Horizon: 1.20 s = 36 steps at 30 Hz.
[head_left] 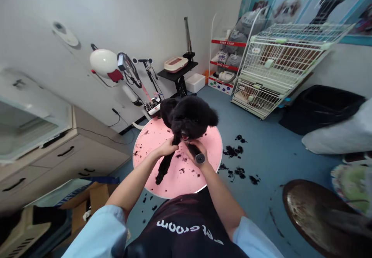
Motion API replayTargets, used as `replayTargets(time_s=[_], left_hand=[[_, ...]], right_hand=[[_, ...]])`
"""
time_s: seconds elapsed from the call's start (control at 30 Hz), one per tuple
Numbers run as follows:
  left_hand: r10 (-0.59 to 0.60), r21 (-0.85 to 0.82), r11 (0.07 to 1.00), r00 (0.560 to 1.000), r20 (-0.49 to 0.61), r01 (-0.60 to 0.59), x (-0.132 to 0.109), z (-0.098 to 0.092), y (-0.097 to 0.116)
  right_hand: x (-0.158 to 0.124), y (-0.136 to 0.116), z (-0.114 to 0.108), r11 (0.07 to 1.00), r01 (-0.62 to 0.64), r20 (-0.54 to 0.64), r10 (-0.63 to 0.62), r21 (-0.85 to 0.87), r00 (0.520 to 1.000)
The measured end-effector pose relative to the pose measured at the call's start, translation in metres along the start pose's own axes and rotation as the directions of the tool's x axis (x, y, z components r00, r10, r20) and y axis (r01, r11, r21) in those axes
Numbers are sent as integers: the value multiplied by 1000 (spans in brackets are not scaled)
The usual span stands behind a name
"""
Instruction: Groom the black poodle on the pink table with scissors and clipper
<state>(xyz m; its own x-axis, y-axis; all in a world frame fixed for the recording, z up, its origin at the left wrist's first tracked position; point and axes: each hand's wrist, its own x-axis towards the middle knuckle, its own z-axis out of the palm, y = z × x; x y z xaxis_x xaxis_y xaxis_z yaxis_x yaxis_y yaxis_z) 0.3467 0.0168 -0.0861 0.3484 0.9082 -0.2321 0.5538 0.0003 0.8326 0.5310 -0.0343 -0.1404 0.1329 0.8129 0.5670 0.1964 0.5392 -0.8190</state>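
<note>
A fluffy black dog (pixel 193 114) is on a round pink grooming table (pixel 186 184), its head facing me and its mouth slightly open. My left hand (pixel 167 148) is closed around one of its front legs (pixel 164 167), which stretches toward me over the tabletop. In my right hand (pixel 205 154) is a dark hair clipper (pixel 200 158), its round grey end turned up to me. The clipper's far end is hidden by my fingers and the dog's fur, close below its chin. Cut black tufts (pixel 181 171) are scattered over the pink surface.
More black hair (pixel 232 150) lies on the blue floor to the right. White wire cages (pixel 267 68) and a shelf rack (pixel 225 64) stand at the back right. A hanging dryer (pixel 103 65) and cabinets (pixel 66 153) are at left. A brown round tabletop (pixel 308 211) is at lower right.
</note>
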Motion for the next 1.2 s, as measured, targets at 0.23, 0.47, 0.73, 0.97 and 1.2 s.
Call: replayTargets(time_s=[0.23,0.47,0.73,0.97,1.2], left_hand=[[-135,12,991,990,32,135,-11,-2,10],[-235,-79,968,972,28,236,-19,0,23],[-332,-162,929,943,32,333,-25,4,28],[-258,-106,961,966,-25,254,-26,14,15],[-208,-122,974,969,-134,193,-31,23,7]], right_hand=[[-36,22,30,993,-7,-98,-5,-122,995],[-35,32,34,980,-142,-22,140,-143,990],[-10,46,-21,968,-245,-83,240,-55,967],[-5,54,-33,961,-272,65,269,56,961],[36,53,-45,913,-331,350,236,240,906]])
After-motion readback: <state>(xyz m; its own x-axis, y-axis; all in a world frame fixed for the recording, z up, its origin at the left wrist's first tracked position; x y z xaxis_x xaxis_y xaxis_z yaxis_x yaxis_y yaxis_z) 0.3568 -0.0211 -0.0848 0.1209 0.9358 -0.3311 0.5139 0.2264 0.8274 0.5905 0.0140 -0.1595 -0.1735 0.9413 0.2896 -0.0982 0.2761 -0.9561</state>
